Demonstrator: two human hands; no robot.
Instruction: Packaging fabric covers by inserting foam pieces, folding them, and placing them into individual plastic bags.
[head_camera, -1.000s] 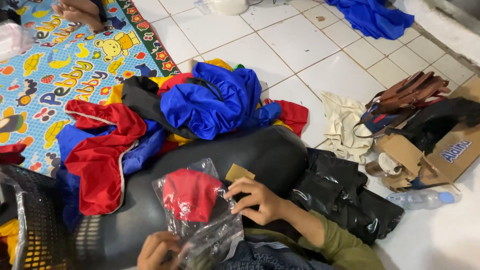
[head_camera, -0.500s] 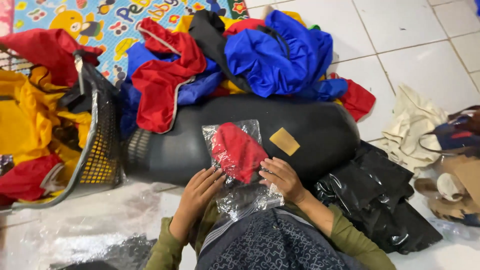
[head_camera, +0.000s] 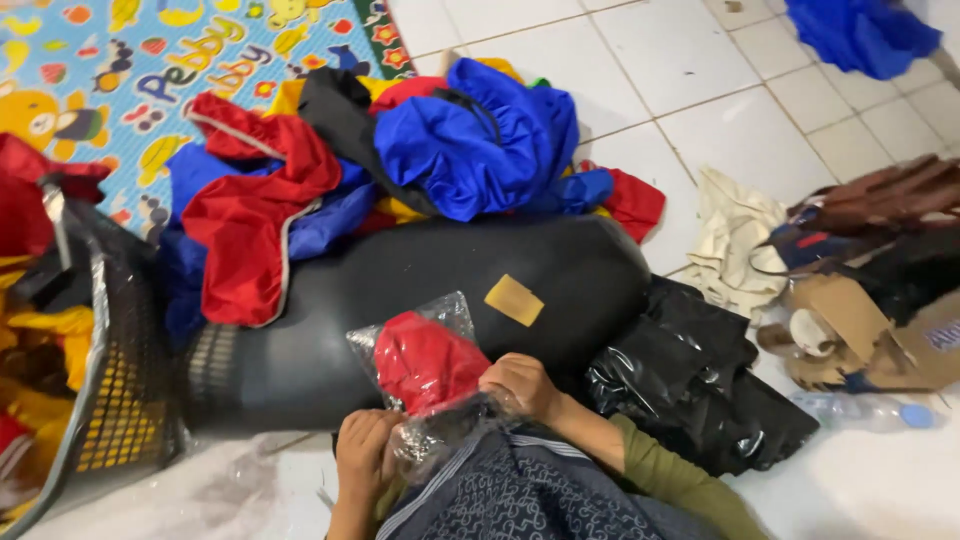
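A clear plastic bag (head_camera: 440, 325) with a folded red garment (head_camera: 425, 362) inside rests against a big black bundle (head_camera: 420, 290). My left hand (head_camera: 365, 450) pinches the bag's crumpled open end near my lap. My right hand (head_camera: 520, 385) grips the bag's right side, next to the red garment. Both hands sit just above my patterned dark clothing (head_camera: 520, 495).
Loose red, blue, yellow and black garments (head_camera: 400, 150) are piled behind the bundle. A black mesh basket (head_camera: 105, 400) of yellow clothes stands at left, black plastic bags (head_camera: 700, 390) at right. Cardboard box (head_camera: 880, 330), cream cloth (head_camera: 730, 240) and a plastic bottle (head_camera: 865, 410) lie further right; a colourful play mat (head_camera: 150, 70) is beyond.
The bag has come down toward my lap and both hands have closed on its lower end, bunching the open mouth. The camera has tilted slightly.
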